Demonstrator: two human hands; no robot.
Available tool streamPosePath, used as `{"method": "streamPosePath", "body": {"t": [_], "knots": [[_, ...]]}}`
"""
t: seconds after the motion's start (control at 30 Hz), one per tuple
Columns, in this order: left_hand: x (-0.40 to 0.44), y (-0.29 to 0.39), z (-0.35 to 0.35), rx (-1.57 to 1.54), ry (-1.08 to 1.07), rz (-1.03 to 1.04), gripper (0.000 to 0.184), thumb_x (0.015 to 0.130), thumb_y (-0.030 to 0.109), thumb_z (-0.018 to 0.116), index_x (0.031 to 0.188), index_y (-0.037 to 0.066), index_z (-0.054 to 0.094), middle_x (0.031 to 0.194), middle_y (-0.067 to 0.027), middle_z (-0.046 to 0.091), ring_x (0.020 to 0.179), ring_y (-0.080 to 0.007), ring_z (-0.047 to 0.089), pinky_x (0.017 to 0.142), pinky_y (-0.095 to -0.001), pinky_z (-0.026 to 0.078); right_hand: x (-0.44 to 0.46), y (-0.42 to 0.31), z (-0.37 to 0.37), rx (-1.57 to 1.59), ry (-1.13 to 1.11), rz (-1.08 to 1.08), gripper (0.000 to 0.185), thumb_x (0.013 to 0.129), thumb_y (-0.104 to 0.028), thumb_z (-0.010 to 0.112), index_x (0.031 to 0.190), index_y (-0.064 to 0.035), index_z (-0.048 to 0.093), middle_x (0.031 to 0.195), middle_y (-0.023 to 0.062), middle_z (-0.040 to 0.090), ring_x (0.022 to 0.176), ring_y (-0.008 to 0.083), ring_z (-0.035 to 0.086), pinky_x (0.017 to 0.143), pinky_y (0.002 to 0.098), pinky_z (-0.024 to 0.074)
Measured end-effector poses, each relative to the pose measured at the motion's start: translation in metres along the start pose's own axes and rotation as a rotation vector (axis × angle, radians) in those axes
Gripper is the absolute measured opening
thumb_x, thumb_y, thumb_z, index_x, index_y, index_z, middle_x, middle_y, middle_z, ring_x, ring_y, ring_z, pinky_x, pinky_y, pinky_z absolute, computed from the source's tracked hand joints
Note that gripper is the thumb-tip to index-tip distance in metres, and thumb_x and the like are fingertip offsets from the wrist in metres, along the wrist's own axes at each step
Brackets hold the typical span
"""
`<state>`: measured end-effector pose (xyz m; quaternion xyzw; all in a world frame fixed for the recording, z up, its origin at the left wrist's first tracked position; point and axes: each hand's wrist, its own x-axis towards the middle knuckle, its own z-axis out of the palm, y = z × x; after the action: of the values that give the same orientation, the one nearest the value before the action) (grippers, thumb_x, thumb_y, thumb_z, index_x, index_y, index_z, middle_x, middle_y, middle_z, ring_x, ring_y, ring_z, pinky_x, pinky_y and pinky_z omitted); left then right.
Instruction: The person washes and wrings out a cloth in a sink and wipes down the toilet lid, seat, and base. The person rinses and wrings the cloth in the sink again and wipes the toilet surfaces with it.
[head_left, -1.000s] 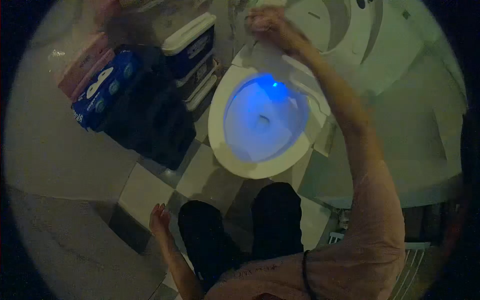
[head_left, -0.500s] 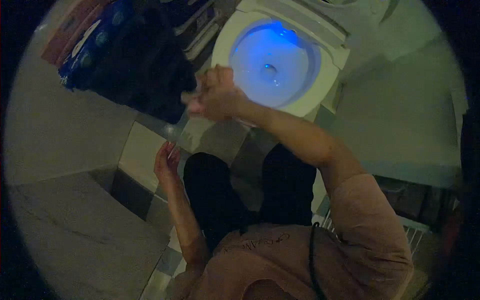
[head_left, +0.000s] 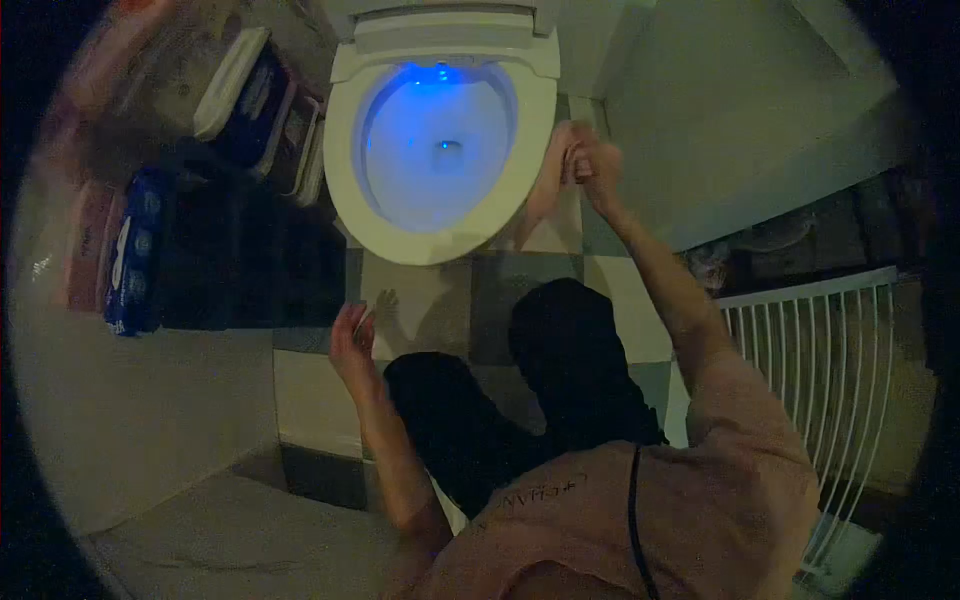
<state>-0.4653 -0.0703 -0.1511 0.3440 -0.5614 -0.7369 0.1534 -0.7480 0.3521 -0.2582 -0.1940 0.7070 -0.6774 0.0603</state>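
Observation:
A pale toilet [head_left: 345, 170] with its lid raised stands in front of me, blue light glowing in its bowl. My right hand [head_left: 592, 168] is just right of its seat, fingers closed and slightly blurred. From this hand a limp, pinkish, cloth-like piece [head_left: 545, 195] hangs beside the seat; its exact kind is unclear. My left hand [head_left: 353, 340] is above the floor by my left knee, away from the toilet. Its fingers are loosely curled and apart, with nothing I can make out in them.
Left of the toilet are a white-lidded container [head_left: 232, 85], a dark blue package [head_left: 135, 255] and a large dark item [head_left: 250, 250]. A white wire rack [head_left: 820, 370] stands at the right. The floor is checkered tile [head_left: 415, 300].
My right hand has swung from the front left of the toilet to its right side. The view has turned, and the toilet now appears more upright and farther left. My left hand stays low.

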Motion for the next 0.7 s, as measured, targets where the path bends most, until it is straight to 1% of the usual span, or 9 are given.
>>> {"method": "streamPosePath", "body": {"t": [0.07,0.1,0.17,0.3,0.4,0.5,0.6,0.63,0.7], "knots": [[-0.004,-0.001,0.027,0.051,-0.066,0.053,0.047,0.094,0.034,0.048,0.130,0.004,0.047,0.125,-0.0171,0.054,0.112,-0.0266,0.054,0.095,-0.0376,0.042,-0.015,-0.037,0.006,-0.085,0.502,0.157,0.039,0.097,-0.034,0.041,0.117,-0.0043,0.055,0.106,0.0117,0.061,0.090,0.0195,0.058,0.076,0.0304,0.0490],[0.037,0.002,-0.001,0.081,-0.159,0.067,0.048,0.094,0.035,0.048,0.132,0.006,0.045,0.126,-0.0165,0.053,0.115,-0.0267,0.051,0.097,-0.0388,0.040,-0.008,-0.044,0.051,-0.093,0.529,0.152,0.039,0.097,-0.034,0.041,0.117,-0.0043,0.055,0.106,0.0117,0.061,0.090,0.0195,0.058,0.076,0.0304,0.0490],[0.051,0.018,0.015,0.129,-0.140,0.004,0.053,0.094,0.033,0.048,0.138,0.008,0.037,0.130,-0.0155,0.051,0.119,-0.0280,0.049,0.101,-0.0397,0.036,-0.018,-0.053,0.052,-0.427,0.332,0.708,0.039,0.093,-0.036,0.047,0.108,-0.0017,0.059,0.089,0.0070,0.062,0.082,0.0195,0.059,0.075,0.0338,0.0480],[0.100,-0.005,0.032,0.320,-0.030,0.214,0.056,0.094,0.027,0.045,0.143,0.009,0.027,0.139,-0.0163,0.039,0.122,-0.0305,0.043,0.100,-0.0388,0.035,-0.039,-0.028,0.020,-0.158,0.235,0.269,0.055,0.091,-0.049,0.047,0.116,-0.0011,0.056,0.103,0.0158,0.062,0.092,0.0306,0.060,0.082,0.0389,0.0482],[0.121,-0.015,0.050,0.373,-0.071,0.301,0.056,0.094,0.023,0.044,0.143,0.005,0.024,0.142,-0.0179,0.033,0.122,-0.0317,0.041,0.099,-0.0386,0.036,-0.016,-0.129,0.098,-0.825,0.173,0.504,0.055,0.090,-0.048,0.052,0.115,0.0001,0.056,0.120,0.0198,0.055,0.110,0.0323,0.053,0.092,0.0414,0.0442],[0.119,-0.032,0.070,0.203,-0.031,0.454,0.052,0.095,0.017,0.044,0.140,-0.001,0.025,0.137,-0.0213,0.035,0.115,-0.0298,0.044,0.097,-0.0397,0.037,-0.010,-0.114,0.119,-1.145,-0.007,0.006,0.063,0.088,-0.048,0.054,0.127,0.0014,0.047,0.136,0.0227,0.040,0.125,0.0319,0.041,0.103,0.0426,0.0337],[0.091,-0.013,0.094,0.286,0.134,0.325,0.051,0.097,0.024,0.045,0.139,0.001,0.027,0.137,-0.0214,0.036,0.116,-0.0299,0.045,0.098,-0.0385,0.037,0.018,0.034,0.137,-0.519,0.263,-0.387,0.068,0.090,-0.042,0.052,0.139,0.0008,0.030,0.147,0.0195,0.025,0.134,0.0302,0.028,0.110,0.0400,0.0228],[0.089,-0.012,0.097,0.334,0.174,0.309,0.052,0.097,0.026,0.046,0.139,0.001,0.027,0.136,-0.0217,0.037,0.116,-0.0304,0.046,0.098,-0.0387,0.038,0.056,0.122,0.146,-0.369,0.406,-0.206,0.086,0.089,-0.066,0.034,0.147,-0.0067,0.011,0.153,0.0142,0.008,0.141,0.0282,0.008,0.113,0.0413,0.0136],[0.106,-0.030,0.081,0.051,-0.037,0.339,0.056,0.097,0.030,0.047,0.140,0.002,0.025,0.137,-0.0226,0.037,0.115,-0.0309,0.047,0.097,-0.0399,0.040,0.115,0.070,0.127,0.601,0.434,-0.310,0.089,0.088,-0.069,0.029,0.148,-0.0082,0.003,0.154,0.0089,0.006,0.141,0.0260,0.007,0.113,0.0415,0.0104]]}}
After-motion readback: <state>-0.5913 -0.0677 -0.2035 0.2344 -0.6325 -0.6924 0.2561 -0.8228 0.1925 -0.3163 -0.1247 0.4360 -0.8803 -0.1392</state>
